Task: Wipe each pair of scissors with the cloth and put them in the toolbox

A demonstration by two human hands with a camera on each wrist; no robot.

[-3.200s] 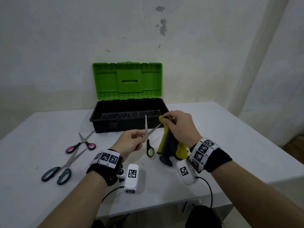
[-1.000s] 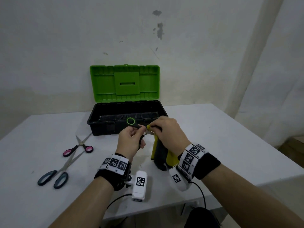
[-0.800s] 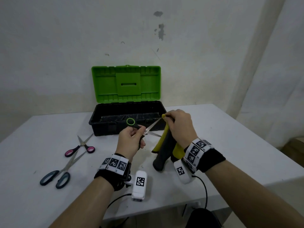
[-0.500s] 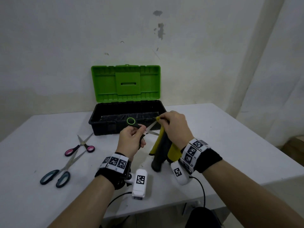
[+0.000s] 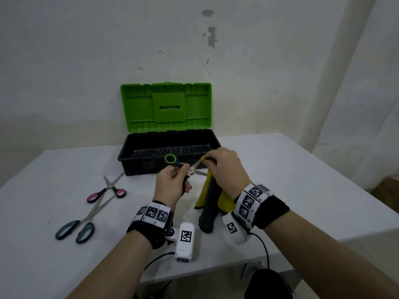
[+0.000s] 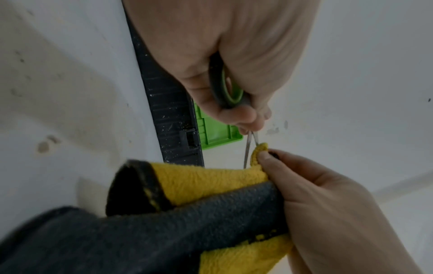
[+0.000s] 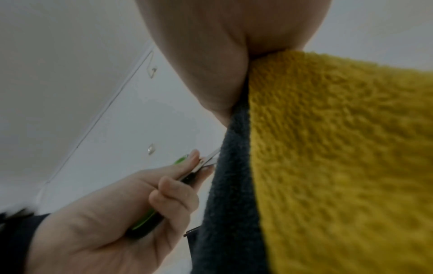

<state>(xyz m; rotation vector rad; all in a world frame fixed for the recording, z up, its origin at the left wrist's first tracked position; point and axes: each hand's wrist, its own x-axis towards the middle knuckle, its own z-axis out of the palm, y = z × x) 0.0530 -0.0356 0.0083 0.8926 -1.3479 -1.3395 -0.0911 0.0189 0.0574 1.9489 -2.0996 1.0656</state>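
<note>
My left hand (image 5: 172,182) grips the green-handled scissors (image 5: 170,159) by the handles, blades spread and pointing right. One green ring sticks up above my fingers. My right hand (image 5: 224,169) pinches the yellow and dark grey cloth (image 5: 210,199) round the upper blade (image 5: 195,166); the rest of the cloth hangs down to the table. In the left wrist view the cloth (image 6: 206,181) wraps the blade tip just under the scissors (image 6: 225,89). In the right wrist view the cloth (image 7: 339,157) fills the frame beside my left hand (image 7: 131,209). The open toolbox (image 5: 129,147) stands behind, its green lid (image 5: 166,107) raised.
Pink-handled scissors (image 5: 105,192) and larger dark teal-handled scissors (image 5: 75,229) lie on the white table (image 5: 302,180) at the left. The wall is close behind the toolbox. The table's front and right edges are near my forearms.
The scissors were turned so that the handles point up and left. My right hand has slid the cloth back and forth along the blade and now sits near its tip.
</note>
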